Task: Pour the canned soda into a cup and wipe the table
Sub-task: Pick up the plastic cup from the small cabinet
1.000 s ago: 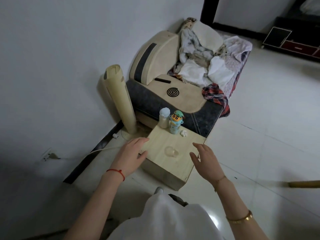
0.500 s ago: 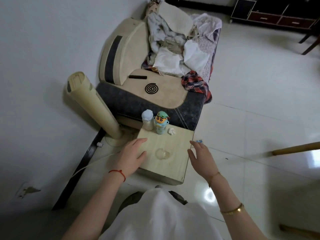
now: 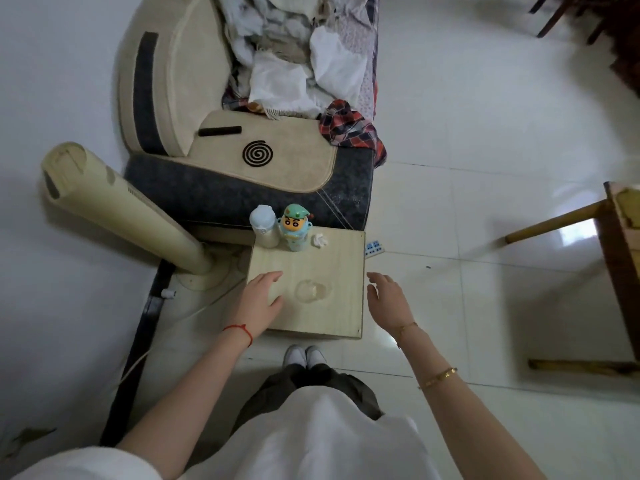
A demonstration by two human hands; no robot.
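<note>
A small pale wooden table point(image 3: 343, 268) stands on the tiled floor in front of me. A clear glass cup point(image 3: 311, 291) sits near the middle of its top. At the far edge stand a white bottle point(image 3: 264, 226), a cartoon-figure bottle point(image 3: 294, 230) and a crumpled white tissue point(image 3: 320, 241). My left hand point(image 3: 259, 301) lies flat on the table's left side, fingers straight, a little left of the cup. My right hand point(image 3: 388, 299) hovers open just off the table's right edge, holding nothing. No soda can is in sight.
A beige tower fan point(image 3: 114, 206) leans at the left of the table. Behind it is a sofa point(image 3: 249, 174) piled with clothes, with a black coil and a remote on its arm. A blue card point(image 3: 374, 249) lies on the floor at the right. Wooden furniture point(image 3: 616, 244) stands far right.
The view has tilted further down and the table now sits square in front of me. Both hands keep their places: the left on the table, the right beside its edge.
</note>
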